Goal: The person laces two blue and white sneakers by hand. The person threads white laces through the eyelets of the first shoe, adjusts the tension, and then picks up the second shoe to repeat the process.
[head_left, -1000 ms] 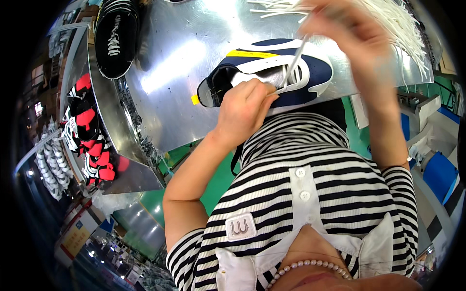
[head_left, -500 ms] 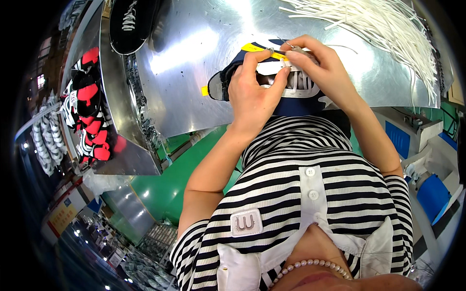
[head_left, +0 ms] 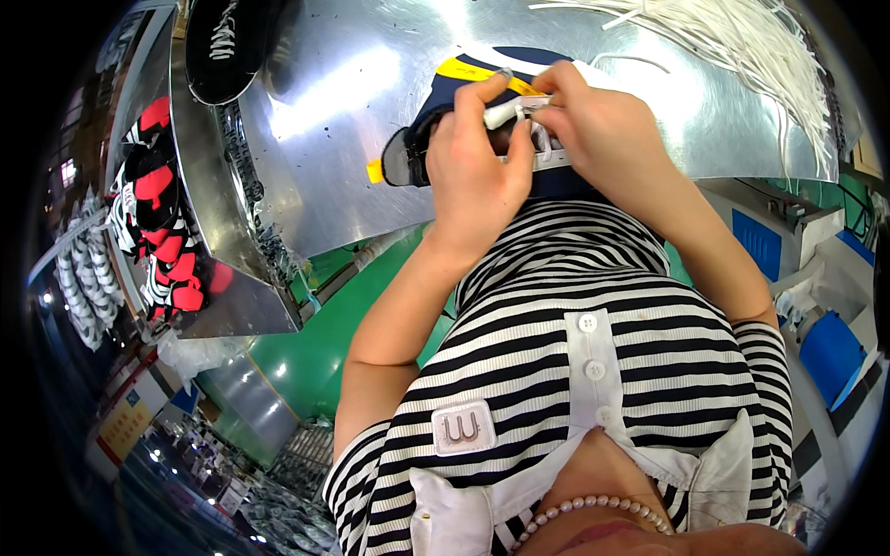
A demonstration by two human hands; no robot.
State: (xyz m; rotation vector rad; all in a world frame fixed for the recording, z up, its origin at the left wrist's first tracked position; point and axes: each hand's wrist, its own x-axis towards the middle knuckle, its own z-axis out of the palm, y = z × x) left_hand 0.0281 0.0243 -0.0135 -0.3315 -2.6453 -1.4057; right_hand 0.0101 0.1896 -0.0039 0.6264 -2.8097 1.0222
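I see both hands meeting over a navy shoe with yellow trim, which lies at the near edge of the shiny metal surface. My left hand is curled on top of the shoe, thumb and forefinger pinching a white lace; my right hand pinches the same lace just beside it. A bundle of loose white laces lies at far right, a black shoe far left
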